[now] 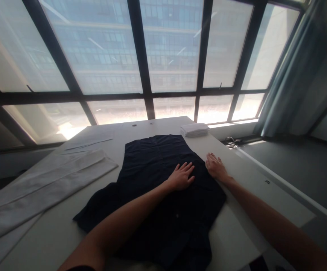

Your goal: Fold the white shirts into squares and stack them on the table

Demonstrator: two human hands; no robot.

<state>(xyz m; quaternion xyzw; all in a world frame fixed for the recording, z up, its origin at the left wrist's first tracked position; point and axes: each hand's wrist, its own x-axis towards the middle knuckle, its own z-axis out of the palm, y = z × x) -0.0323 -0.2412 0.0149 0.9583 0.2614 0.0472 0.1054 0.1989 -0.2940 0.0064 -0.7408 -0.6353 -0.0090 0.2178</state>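
Observation:
A dark navy shirt (149, 162) lies spread on the white table (236, 229), one sleeve reaching out toward the left. My left hand (181, 176) rests flat on the fabric right of its middle, fingers spread. At the shirt's right edge lies my right hand (216, 166), palm down with its fingers stretched out, partly on the tabletop. Neither hand visibly grips the cloth. My left forearm crosses over the lower part of the shirt and hides some of it.
Long pieces of white fabric (53, 184) cover the left side of the table. A folded white cloth stack (194, 130) sits at the far right corner, with scissors (232, 142) near the right edge. Behind stand large windows (171, 49) and a grey curtain (284, 82).

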